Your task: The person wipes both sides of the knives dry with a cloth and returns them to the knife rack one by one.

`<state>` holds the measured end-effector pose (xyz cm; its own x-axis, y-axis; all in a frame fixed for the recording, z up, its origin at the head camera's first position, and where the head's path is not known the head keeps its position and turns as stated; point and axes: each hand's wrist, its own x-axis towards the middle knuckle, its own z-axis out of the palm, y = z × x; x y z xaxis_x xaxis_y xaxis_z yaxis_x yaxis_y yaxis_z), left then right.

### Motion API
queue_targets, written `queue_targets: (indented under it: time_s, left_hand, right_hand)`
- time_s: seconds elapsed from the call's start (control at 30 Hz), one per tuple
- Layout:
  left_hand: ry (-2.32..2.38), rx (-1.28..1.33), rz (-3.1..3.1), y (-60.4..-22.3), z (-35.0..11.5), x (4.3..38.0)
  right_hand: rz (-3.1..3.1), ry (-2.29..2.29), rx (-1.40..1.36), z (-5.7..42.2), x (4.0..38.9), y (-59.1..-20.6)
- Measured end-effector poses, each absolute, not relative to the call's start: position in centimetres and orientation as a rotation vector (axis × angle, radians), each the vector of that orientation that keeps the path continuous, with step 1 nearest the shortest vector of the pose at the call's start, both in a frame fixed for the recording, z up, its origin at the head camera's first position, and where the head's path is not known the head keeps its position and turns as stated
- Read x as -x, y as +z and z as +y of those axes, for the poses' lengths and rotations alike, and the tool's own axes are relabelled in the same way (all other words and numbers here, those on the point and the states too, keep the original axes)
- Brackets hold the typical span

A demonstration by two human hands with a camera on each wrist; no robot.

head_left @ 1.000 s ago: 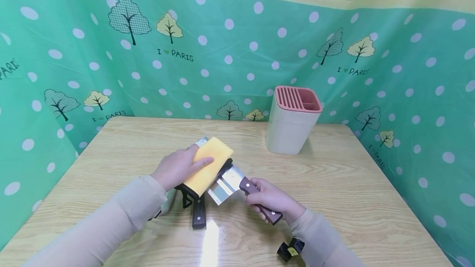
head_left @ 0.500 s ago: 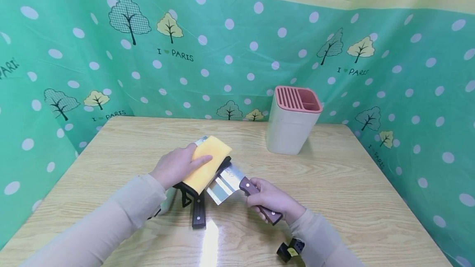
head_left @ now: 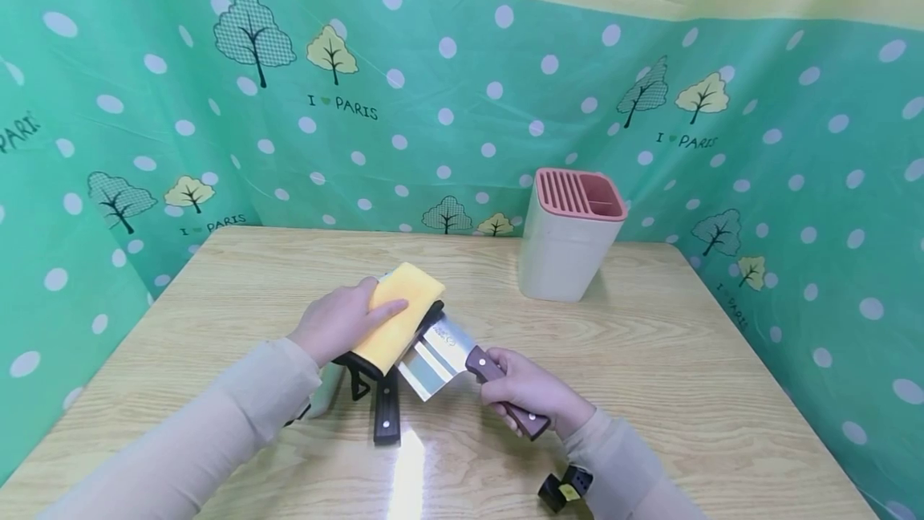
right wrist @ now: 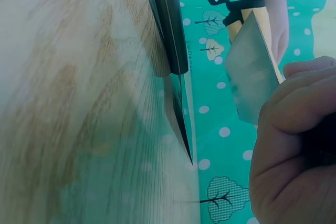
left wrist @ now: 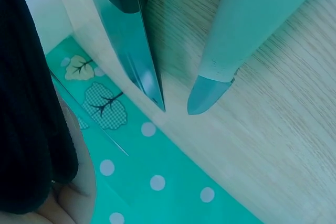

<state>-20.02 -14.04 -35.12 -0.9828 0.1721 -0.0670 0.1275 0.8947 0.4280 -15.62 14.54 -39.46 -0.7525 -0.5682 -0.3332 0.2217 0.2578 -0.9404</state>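
The left hand and the yellow cloth beneath it have slid slightly leftward over the last second, baring a little more of the cleaver next to its handle, while the right hand has scarcely moved. I take this as part of a wiping stroke running from the handle toward the far end of the blade, with the wiping unfinished, since the cloth covers much of the steel.

The left hand is closed in a clasp: one digit stretches across the top of the cloth, and other fingers tuck under its black side in the left wrist view. The right hand is wrapped firmly about the dark brown cleaver handle, holding the blade raised off the tabletop, left of its middle and well short of the far edge.

Just below the cloth, a black-handled knife lies on the tabletop, butt toward the near edge, its pointed blade aimed at the far edge. Left of it, partly hidden by the left sleeve, is a pale tapered object with a grey tip; its kind is unclear. Farther out, a white knife block with a pink slotted top stands upright near the far edge, toward the far right corner
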Motion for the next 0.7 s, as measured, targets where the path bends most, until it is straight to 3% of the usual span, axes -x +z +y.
queue_targets:
  time_s: [0.7]
  left_hand:
    - [0.689, -0.174, 2.953, -35.0, -15.1, 20.4]
  right_hand:
    - [1.882, -1.563, 0.326, 14.5, 15.2, -39.5]
